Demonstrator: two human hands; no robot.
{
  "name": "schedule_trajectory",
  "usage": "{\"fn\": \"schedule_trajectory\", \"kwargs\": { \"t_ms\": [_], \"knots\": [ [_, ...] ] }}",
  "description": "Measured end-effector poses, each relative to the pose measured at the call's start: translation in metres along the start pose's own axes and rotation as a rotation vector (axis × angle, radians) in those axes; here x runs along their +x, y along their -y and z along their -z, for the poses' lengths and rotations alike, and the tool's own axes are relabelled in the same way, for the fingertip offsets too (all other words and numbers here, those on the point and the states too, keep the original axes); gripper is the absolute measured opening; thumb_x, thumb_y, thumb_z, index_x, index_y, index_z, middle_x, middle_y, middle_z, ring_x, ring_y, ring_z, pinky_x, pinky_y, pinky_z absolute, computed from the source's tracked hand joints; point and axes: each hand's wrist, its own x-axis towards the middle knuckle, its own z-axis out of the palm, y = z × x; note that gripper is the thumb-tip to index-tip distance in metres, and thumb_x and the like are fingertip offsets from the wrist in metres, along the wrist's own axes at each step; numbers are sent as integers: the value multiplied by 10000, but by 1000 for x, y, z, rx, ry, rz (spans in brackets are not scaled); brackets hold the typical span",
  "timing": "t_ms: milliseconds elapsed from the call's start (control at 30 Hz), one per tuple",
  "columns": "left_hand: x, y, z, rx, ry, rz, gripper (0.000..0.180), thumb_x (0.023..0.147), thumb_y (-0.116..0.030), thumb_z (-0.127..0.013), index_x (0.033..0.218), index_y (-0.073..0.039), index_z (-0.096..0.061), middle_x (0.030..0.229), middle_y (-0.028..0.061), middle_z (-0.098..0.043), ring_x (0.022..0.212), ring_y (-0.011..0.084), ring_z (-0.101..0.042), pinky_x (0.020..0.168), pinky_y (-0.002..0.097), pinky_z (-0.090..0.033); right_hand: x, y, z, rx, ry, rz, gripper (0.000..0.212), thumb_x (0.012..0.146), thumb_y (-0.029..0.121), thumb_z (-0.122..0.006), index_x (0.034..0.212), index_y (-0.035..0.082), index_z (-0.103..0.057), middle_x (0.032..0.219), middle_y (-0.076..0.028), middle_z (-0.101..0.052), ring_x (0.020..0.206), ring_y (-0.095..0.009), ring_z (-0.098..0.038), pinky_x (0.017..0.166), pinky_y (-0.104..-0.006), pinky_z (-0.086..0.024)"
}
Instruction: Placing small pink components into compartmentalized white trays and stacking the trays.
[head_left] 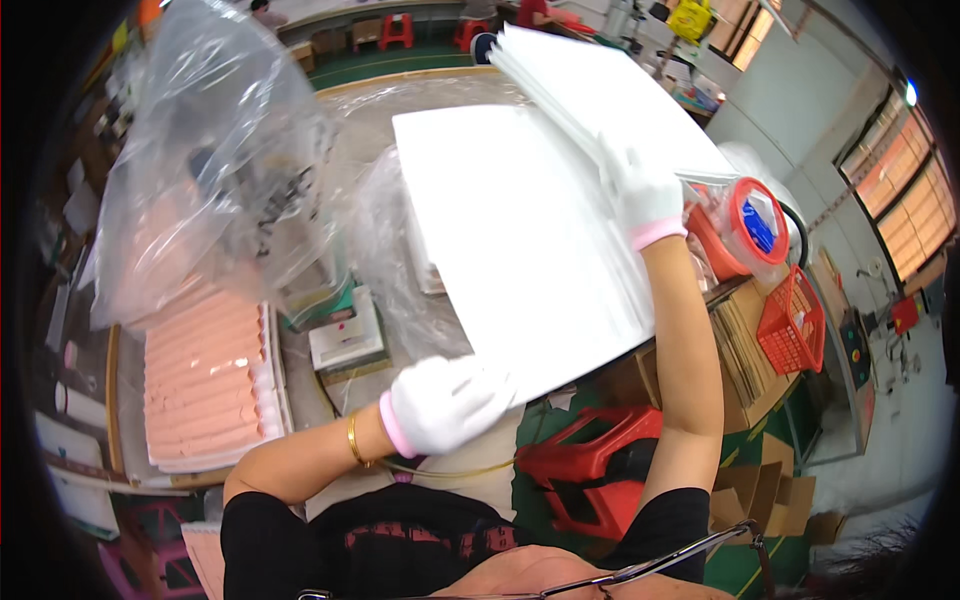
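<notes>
A thick stack of large white sheets (530,230) lies in front of me, its layers fanned apart along the right. My left hand (445,405), in a white glove with a pink cuff, is closed on the near left corner of the sheets. At the right side my right hand (640,190), gloved the same way, grips the edge of a lifted bundle of white sheets (610,95) that slants up and away. Its fingertips blend into the white and look blurred.
Left, a clear plastic bag (220,150) rises over a pile of pink wavy pieces (200,375). A small white-topped box (345,335) stands beside the sheets. Right are a red-rimmed tub (755,222), a red basket (792,322) and cardboard (745,350). A red stool (580,470) stands below.
</notes>
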Motion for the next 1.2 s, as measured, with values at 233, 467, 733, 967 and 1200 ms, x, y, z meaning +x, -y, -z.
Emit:
{"fn": "schedule_trajectory", "kwargs": {
  "t_ms": [233, 467, 733, 967, 1200],
  "knots": [
    [-62, -53, -11, -133, 89, 97, 265, 705, -183, -579, 933, -49, -598, 935, 53, -588, 749, 152, -564, 478, 273, -423, -43, 54, -37, 126, 445, 22, 385, 833, 177, -525, 1215, 132, -506, 870, -85, -595, 766, -264, -606, 652, -412, -509],
    [-71, -99, -7, -204, -20, 233, 133, 736, -188, -598, 762, -69, -544, 723, 54, -464, 521, 179, -471, 424, 317, -380, -29, 37, 24, 330, 647, -50, 611, 802, 302, -667, 1307, 36, -450, 1319, -266, -439, 1183, -397, -468, 960, -442, -405],
    [-18, -78, 46, -109, -340, 209, 139, 723, -181, -583, 744, -52, -537, 659, 72, -456, 519, 201, -467, 426, 326, -377, -18, 138, 276, 1061, 823, 176, 680, 718, 229, -737, 1271, -54, -461, 1300, -232, -473, 1224, -380, -452, 1008, -459, -350],
    [-11, -98, 93, 8, -488, 138, 159, 736, -194, -575, 805, -52, -560, 755, 59, -495, 611, 185, -516, 475, 308, -427, -56, 119, 315, 630, 184, -441, 252, 903, -30, -505, 1140, -98, -560, 1113, -149, -604, 982, -245, -584, 881, -340, -472],
    [-72, -143, 132, -73, -515, 239, 191, 773, -189, -629, 933, -90, -596, 916, 27, -559, 702, 177, -544, 523, 309, -447, 29, 179, 394, 306, -620, -519, 336, 949, 223, -520, 1129, -53, -583, 1112, -183, -602, 1013, -272, -558, 910, -364, -419]
  ]
}}
